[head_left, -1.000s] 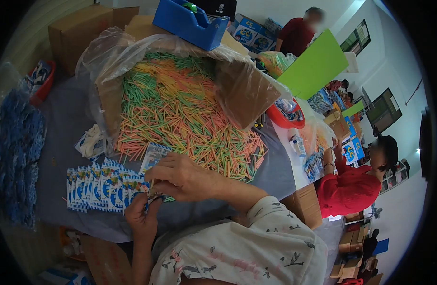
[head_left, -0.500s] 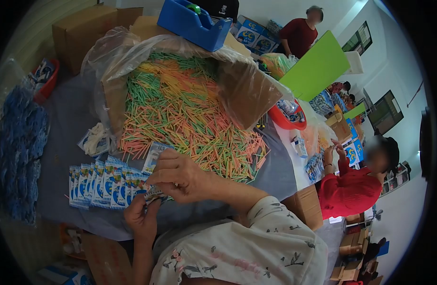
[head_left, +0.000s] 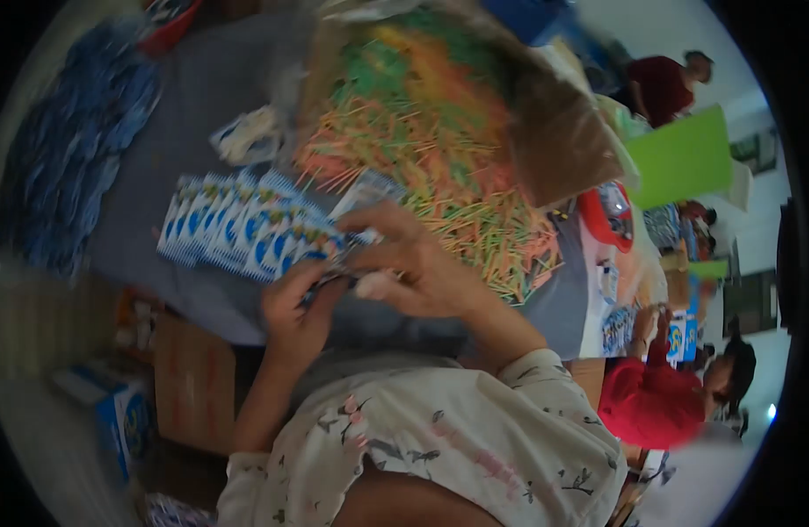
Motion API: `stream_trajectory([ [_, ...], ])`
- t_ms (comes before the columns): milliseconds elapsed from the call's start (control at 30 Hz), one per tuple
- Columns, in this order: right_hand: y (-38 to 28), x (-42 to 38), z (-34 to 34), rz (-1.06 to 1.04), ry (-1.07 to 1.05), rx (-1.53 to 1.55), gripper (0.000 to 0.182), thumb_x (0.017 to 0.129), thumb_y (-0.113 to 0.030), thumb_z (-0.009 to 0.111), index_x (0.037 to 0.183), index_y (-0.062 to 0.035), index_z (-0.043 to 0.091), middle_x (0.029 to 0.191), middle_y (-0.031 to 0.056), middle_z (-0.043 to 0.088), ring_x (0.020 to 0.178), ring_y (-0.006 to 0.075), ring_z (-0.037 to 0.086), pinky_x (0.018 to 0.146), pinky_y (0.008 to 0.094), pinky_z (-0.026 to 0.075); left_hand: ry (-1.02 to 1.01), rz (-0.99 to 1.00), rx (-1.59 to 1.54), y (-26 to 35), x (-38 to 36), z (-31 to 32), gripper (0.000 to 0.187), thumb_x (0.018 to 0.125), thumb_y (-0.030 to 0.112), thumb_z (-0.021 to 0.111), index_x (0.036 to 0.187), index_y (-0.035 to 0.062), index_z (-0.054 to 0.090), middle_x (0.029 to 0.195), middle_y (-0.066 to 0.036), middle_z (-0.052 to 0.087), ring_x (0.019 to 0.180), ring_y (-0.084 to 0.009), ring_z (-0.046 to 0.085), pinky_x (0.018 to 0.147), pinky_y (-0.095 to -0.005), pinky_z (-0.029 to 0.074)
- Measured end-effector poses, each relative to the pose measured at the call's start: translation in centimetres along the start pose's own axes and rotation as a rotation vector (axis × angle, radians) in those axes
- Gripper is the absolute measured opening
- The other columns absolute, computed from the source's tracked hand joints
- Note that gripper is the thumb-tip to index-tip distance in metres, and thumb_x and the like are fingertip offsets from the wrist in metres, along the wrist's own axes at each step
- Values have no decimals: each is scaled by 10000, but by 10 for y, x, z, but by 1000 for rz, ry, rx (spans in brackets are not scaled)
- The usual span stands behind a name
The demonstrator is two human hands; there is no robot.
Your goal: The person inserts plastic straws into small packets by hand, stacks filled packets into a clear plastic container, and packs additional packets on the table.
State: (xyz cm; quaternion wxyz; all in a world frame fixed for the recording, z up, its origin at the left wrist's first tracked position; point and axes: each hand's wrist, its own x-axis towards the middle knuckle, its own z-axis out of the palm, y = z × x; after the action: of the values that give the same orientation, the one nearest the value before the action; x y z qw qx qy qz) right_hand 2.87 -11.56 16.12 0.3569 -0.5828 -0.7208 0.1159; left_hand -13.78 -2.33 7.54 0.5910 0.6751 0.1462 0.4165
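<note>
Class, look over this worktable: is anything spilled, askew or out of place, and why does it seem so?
The coloured sticks lie loose, spilling past the cardboard flap onto the grey cloth, pointing every way, unlike the neatly overlapping packets.

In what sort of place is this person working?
Probably a packing workshop: there is a heap of colourful sticks, a row of printed packets and another person in red nearby.

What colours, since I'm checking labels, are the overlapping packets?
The packets are mainly blue and white, clearest in the head view.
</note>
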Motion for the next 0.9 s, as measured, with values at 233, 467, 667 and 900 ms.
stream_trajectory([
  [233,20,-22,2,307,214,201,181,810,-22,718,988,-4,695,977,126,644,822,219,631,706,321,500,-77,-7,319,-1,1,-9,121,796,2,694,887,-40,627,747,-144,605,659,-314,614,582,-383,466],
  [467,16,-9,36,246,-111,88,220,830,-23,684,1040,33,651,845,148,654,686,229,649,611,304,507,-116,-4,711,-15,24,-15,181,780,89,727,866,-33,625,775,-128,622,706,-349,610,604,-422,463],
  [667,28,5,60,364,-144,81,276,821,-55,710,1066,52,640,855,178,654,673,271,657,609,340,519,-27,95,891,-6,35,-45,284,794,164,739,1041,36,683,905,-149,651,894,-324,613,761,-390,493],
  [900,22,20,67,338,-122,81,309,822,-133,718,1054,49,623,873,213,644,758,386,647,667,446,503,-72,-458,1040,-6,111,-179,651,837,539,694,1074,-67,675,847,-175,677,801,-250,661,683,-370,495],
])
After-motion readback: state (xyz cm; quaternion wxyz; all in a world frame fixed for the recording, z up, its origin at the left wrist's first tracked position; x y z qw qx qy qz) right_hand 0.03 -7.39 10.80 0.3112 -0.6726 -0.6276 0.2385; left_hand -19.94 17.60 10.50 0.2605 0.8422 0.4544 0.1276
